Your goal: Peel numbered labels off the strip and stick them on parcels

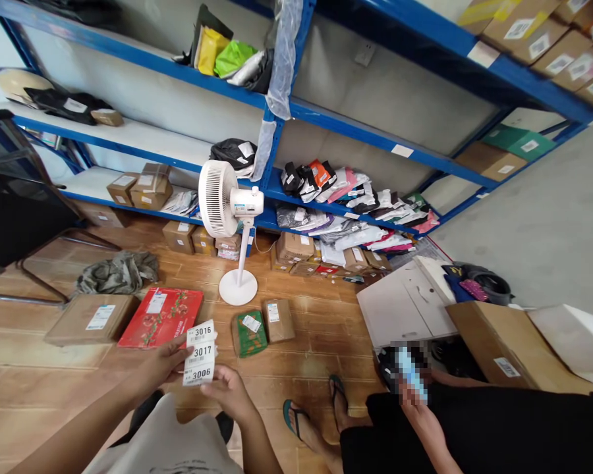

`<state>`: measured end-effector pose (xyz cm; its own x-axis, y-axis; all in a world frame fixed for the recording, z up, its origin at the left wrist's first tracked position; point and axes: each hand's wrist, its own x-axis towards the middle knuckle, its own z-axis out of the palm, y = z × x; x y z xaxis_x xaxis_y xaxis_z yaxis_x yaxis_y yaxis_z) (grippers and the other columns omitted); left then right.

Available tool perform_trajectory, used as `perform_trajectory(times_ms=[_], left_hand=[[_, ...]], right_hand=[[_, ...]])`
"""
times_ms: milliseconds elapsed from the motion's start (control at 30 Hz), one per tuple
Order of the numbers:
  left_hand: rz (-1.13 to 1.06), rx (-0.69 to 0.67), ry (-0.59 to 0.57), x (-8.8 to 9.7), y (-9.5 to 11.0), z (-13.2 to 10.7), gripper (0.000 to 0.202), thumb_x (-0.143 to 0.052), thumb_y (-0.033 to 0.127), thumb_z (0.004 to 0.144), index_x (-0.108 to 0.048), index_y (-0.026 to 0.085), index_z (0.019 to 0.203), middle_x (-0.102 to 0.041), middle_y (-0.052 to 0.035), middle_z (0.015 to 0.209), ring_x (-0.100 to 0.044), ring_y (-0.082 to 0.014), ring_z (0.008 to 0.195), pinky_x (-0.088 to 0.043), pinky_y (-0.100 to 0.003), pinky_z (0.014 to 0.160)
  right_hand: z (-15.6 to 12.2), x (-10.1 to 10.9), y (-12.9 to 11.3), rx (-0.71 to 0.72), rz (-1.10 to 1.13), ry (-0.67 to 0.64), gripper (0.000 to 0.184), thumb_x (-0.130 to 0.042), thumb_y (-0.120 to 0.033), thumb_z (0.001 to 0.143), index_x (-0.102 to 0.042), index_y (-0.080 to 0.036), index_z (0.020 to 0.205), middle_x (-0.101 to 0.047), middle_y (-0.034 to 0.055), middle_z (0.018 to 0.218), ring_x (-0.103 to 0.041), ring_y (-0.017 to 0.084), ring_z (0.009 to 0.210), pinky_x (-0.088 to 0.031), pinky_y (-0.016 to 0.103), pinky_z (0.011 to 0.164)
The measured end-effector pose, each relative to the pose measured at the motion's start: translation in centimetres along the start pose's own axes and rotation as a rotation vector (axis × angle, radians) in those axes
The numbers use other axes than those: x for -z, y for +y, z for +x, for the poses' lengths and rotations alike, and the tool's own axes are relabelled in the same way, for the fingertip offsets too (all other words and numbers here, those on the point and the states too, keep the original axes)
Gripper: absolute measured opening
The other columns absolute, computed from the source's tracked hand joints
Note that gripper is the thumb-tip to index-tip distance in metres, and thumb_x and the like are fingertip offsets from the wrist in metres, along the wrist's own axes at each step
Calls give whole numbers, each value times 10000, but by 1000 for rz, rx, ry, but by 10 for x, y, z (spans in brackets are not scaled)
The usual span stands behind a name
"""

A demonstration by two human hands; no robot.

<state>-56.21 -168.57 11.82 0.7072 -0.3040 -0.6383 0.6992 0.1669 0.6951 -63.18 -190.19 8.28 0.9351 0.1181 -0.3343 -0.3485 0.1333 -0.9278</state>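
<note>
A strip of white number labels (200,352), printed 3016, 3017 and 3006, is held up in front of my body. My left hand (170,359) pinches its left edge. At its lower right edge, my right hand (230,388) grips it with thumb and fingers. Beyond the strip lies a flat red box (170,309) with a flower print and a white label. A brown carton (91,319) sits left of it on the floor. Right of the strip are a green taped parcel (250,339) and a small brown box (279,320).
A white fan (240,286) stands on the wooden floor before blue shelves (346,128) with bagged parcels and cartons. At right, another person's hand (422,415) holds a blurred-out device near a white cabinet (405,296). A black chair (24,217) stands left.
</note>
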Motion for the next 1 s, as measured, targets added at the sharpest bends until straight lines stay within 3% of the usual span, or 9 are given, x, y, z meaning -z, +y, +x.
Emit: perform_trajectory(times_ms=[33,67,133,267,367,600,700,867,1000], left_hand=[[3,-9,15,-1,2,1,790,-925,384,447,-576,173,1124,-747,-68,865,-709,-274,805,-566,-313,670],[5,-16,27,-1,5,1,786,-924,378,445,-578,173,1121,-746,-64,853,-709,-273,801,-565,-310,662],[1,-33,42,-2,9,1,787,-925,368,439,-583,173,1121,-743,-55,834,-708,-267,792,-560,-299,639],[-40,-67,27,-6,10,0,825,-934,346,430,-588,176,1160,-740,-60,859,-700,-265,827,-557,-300,662],[-33,-99,-25,-5,1,2,772,-925,337,482,-606,188,1169,-740,-61,898,-689,-252,869,-555,-300,718],[-43,-127,-128,3,-21,10,690,-900,192,510,-628,197,1144,-744,-38,912,-687,-235,844,-543,-286,695],[-87,-104,-104,-1,-20,5,679,-911,160,470,-648,196,1096,-747,-27,883,-688,-212,786,-539,-272,692],[-176,-55,-86,-13,-12,-9,601,-932,205,430,-683,175,976,-745,-45,893,-687,-231,860,-532,-259,679],[-195,-72,-77,-17,-8,-12,567,-913,119,395,-701,172,919,-747,-40,881,-687,-224,855,-517,-233,649]], right_hand=[[11,-23,13,-16,11,-58,493,-839,-486,590,-714,-136,915,-736,69,921,-682,226,889,-530,408,863],[19,-39,25,-26,47,-133,542,-816,-546,583,-727,-148,939,-741,78,956,-677,246,926,-501,419,903],[27,-53,41,-18,73,-151,583,-789,-608,567,-744,-156,932,-745,82,945,-674,264,924,-488,415,899],[25,-54,46,35,128,-84,613,-721,-665,620,-727,-156,962,-738,76,906,-674,237,854,-502,377,837],[24,-57,38,67,171,-37,609,-689,-672,660,-699,-158,988,-731,74,890,-670,221,794,-514,378,808],[24,-63,34,108,202,-27,579,-685,-654,681,-690,-164,989,-719,69,847,-663,210,730,-532,373,758],[20,-61,39,82,180,-29,595,-682,-670,672,-689,-152,967,-721,72,836,-663,205,722,-526,357,748],[15,-58,46,72,166,-55,590,-673,-667,686,-692,-146,962,-727,85,859,-668,210,741,-517,366,764],[13,-58,54,60,177,-51,582,-687,-647,689,-688,-144,983,-727,88,880,-673,217,779,-511,380,805]])
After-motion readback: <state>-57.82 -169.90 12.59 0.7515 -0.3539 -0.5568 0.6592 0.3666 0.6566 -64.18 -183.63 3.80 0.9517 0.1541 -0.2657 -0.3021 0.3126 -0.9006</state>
